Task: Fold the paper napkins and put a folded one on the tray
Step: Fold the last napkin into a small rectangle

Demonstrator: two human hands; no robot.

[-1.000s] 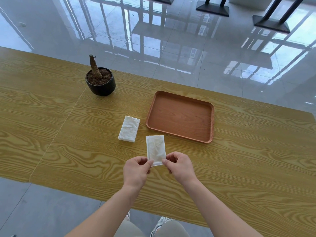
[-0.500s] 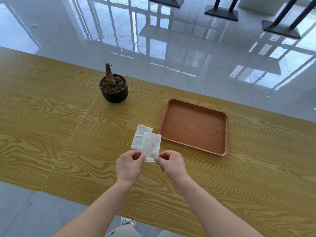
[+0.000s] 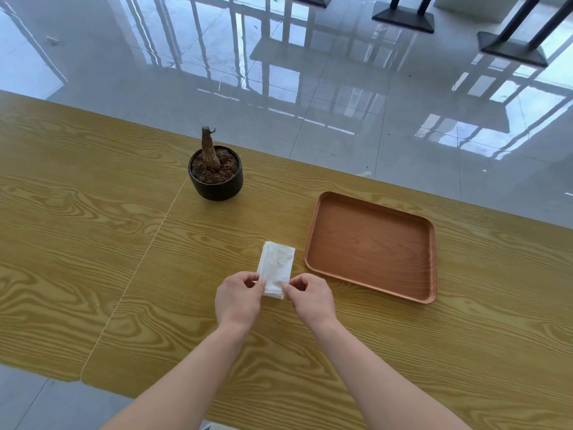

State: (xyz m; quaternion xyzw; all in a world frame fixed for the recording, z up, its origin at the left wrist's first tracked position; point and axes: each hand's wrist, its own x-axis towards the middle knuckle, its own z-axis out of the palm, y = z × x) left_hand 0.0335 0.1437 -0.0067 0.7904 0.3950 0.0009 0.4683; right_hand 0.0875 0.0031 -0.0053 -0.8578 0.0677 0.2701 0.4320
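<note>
A: Let us begin with the big things. The table [image 3: 93, 243] is wide, of yellow wood grain. The tray [image 3: 372, 246] lies on it, brown, with nothing in it. From the hands it is at about 2 o'clock, near but apart.

B: And the plant pot [image 3: 216, 175]?

A: At 11 o'clock from the hands, well apart. It is not in the way.

B: Now the folded napkin [image 3: 277, 268]. Where is it?

A: Just left of the tray. Its near end is between the two hands; its far end points to 12 o'clock. I see layered edges on its left side; whether a second napkin lies under it, I cannot tell.

B: How are the hands?

A: The left hand [image 3: 237, 301] pinches the near left corner with thumb and fingers almost closed. The right hand [image 3: 311, 301] pinches the near right corner the same way.

B: How will it handle?

A: I judge it very light, soft and floppy, easy to tear or unfold. Better to hold it at the folded edge, flat, with a gentle pinch.
</note>
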